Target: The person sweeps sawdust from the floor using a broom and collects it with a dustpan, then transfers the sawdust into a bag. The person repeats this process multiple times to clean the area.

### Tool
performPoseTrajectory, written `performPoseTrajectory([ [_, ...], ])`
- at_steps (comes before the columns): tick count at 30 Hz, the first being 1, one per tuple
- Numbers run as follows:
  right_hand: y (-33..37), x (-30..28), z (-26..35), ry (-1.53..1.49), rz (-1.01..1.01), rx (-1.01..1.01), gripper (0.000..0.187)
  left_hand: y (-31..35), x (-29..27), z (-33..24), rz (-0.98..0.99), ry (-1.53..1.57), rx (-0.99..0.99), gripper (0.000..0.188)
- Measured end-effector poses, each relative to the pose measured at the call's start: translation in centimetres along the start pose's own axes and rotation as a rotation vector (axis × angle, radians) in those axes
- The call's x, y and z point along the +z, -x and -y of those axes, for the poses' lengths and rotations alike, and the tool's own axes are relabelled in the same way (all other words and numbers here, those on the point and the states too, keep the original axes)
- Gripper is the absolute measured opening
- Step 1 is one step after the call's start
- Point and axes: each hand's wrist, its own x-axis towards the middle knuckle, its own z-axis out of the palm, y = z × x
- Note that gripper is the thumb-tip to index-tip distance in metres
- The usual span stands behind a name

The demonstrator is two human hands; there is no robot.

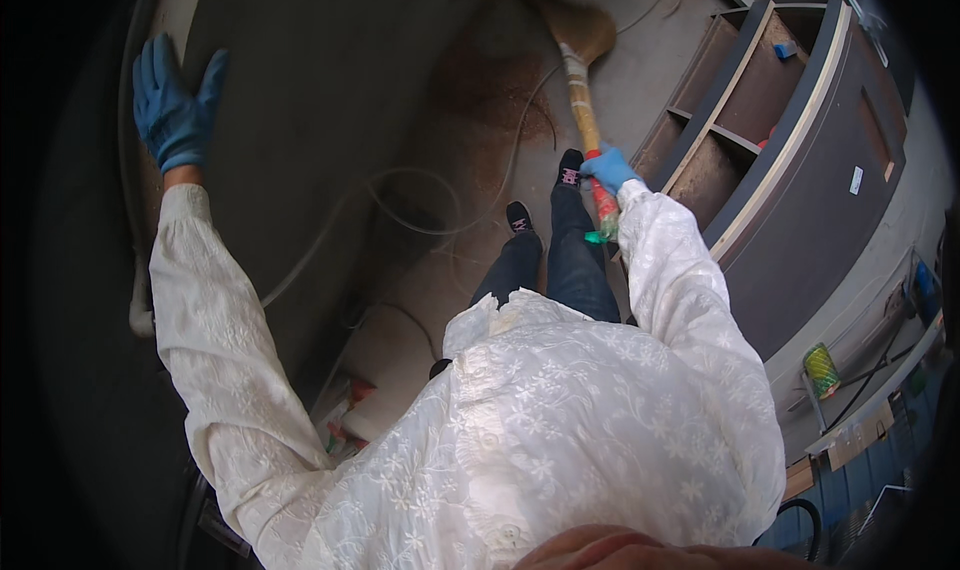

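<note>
My right hand (611, 169), in a blue glove, is closed around the handle of a straw broom (583, 100). The handle is wrapped in red, yellow and white, with a scrap of green at its near end. Away from me on the floor, the broom's bristle head (580, 30) lies beside a patch of reddish-brown dust (500, 120). My left hand (172, 102), also gloved in blue, is stretched out far to the left. Its fingers are extended and the thumb stands apart, over the pale edge of a large dark panel (300, 90). Nothing is in that hand.
To the right stands a dark cabinet frame (840, 170) with open compartments and pale edges. A thin hose or cable (515, 155) loops over the floor near my shoes (520, 218). A green and yellow roll (822, 370) is at the lower right.
</note>
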Motion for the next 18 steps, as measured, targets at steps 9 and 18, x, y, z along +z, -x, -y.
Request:
performPoseTrajectory([
  [9, 14.1, 8.7, -3.5, -0.382, 0.281, 0.155, 0.05, 0.5, -0.9, -0.7, -0.144, 0.084, -0.004, 0.073],
  [18, 29.0, 10.2, -8.9, -0.364, 0.153, 0.144, 0.067, 10.8, -14.8, -16.6, -0.46, 0.54, -0.041, 0.078],
])
